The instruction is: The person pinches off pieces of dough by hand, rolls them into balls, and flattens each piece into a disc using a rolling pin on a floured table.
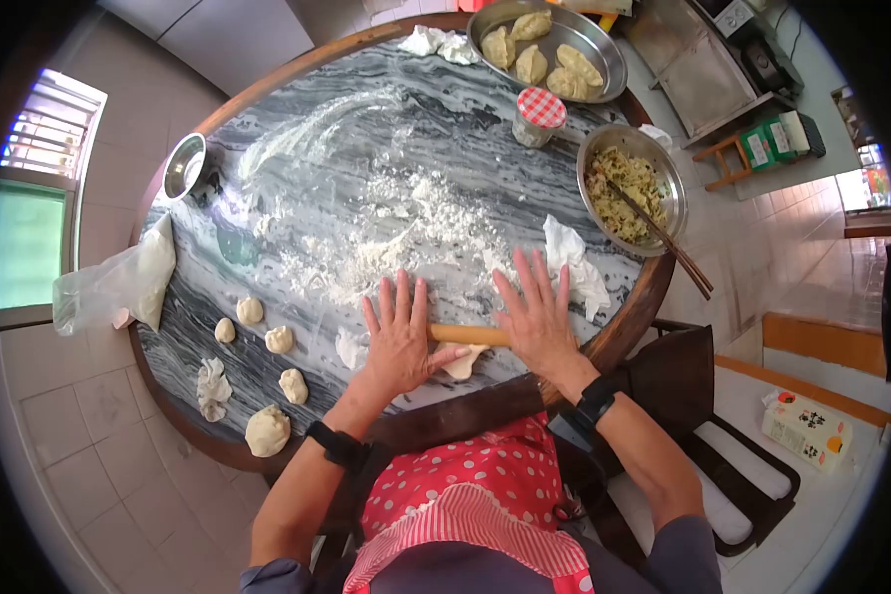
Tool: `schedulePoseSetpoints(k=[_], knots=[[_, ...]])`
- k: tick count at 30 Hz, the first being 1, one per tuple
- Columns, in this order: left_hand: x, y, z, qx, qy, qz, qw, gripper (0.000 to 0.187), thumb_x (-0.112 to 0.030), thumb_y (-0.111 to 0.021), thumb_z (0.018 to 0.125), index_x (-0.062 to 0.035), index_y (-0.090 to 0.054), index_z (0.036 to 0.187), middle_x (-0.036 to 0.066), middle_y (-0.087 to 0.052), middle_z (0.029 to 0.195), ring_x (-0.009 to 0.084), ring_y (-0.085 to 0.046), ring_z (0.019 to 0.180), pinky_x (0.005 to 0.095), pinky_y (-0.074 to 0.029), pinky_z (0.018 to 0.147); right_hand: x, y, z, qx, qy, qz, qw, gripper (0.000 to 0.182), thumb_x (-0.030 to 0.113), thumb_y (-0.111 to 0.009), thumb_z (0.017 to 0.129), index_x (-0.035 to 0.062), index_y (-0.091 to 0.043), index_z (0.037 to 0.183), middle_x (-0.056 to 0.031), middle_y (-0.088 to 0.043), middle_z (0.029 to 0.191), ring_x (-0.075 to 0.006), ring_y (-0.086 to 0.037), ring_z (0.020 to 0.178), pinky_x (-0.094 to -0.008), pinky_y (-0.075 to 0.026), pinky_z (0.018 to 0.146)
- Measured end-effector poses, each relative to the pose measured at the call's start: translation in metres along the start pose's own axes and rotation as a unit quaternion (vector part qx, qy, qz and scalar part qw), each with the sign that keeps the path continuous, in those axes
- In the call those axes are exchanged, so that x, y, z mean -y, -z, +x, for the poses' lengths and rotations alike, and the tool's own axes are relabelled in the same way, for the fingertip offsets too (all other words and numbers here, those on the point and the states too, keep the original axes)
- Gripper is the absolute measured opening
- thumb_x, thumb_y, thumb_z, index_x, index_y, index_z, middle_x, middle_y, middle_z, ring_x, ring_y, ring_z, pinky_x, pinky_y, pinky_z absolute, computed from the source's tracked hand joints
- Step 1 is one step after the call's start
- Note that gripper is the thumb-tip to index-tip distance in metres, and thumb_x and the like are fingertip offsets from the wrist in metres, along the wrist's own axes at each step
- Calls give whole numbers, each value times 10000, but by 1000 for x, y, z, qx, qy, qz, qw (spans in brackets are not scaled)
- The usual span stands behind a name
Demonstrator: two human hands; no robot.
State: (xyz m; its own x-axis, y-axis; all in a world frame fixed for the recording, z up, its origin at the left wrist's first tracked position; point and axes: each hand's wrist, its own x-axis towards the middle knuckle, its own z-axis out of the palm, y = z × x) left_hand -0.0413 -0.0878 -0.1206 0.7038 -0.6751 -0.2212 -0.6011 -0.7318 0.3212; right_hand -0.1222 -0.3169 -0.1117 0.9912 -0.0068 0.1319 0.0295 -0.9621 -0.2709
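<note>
A wooden rolling pin (468,335) lies crosswise near the front of the round marble table (297,188). My left hand (398,339) rests flat over its left end, fingers spread, thumb reaching along the near side. Over the right end lies my right hand (539,322), fingers stretched out and apart. Beneath the pin, between my hands, a thin piece of dough (462,362) sticks out toward me; my hands and the pin hide part of it. Scattered white flour (396,243) covers the marble beyond my fingertips.
Several small dough pieces (279,340) and a larger dough lump (267,432) sit at left, near a flour bag (158,272). At right stand a bowl of filling (629,193) with chopsticks (698,272), a jar (539,117), and a metal tray (612,74) of dumplings. Crumpled tissue (576,262) lies beside my right hand.
</note>
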Motion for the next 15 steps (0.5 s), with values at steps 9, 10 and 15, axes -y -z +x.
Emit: schedulePoseSetpoints(k=[9, 10, 15], knots=[[-13, 40, -43, -224, 63, -294, 927, 246, 16, -658, 852, -6, -612, 1093, 200, -623, 1116, 355, -622, 1018, 401, -502, 855, -10, 13, -60, 37, 73, 29, 996, 547, 134, -736, 780, 59, -530, 1281, -129, -540, 1246, -317, -520, 1155, -529, -351, 1044], [-18, 38, -48, -225, 62, -293, 927, 246, 16, -658, 852, -6, -612, 1093, 200, -623, 1116, 355, -622, 1018, 401, -502, 855, -10, 12, -58, 35, 49, 83, 995, 503, 86, -724, 743, 53, -541, 1210, -125, -544, 1167, -318, -534, 1084, -496, -394, 982], [-34, 20, -59, -197, 24, -340, 919, 144, 42, -662, 832, 5, -642, 970, 166, -651, 925, 332, -656, 842, 384, -526, 733, 5, 23, -57, 3, -36, 189, 981, 373, -33, -658, 673, 40, -528, 1015, -132, -536, 1035, -335, -551, 956, -423, -481, 818]])
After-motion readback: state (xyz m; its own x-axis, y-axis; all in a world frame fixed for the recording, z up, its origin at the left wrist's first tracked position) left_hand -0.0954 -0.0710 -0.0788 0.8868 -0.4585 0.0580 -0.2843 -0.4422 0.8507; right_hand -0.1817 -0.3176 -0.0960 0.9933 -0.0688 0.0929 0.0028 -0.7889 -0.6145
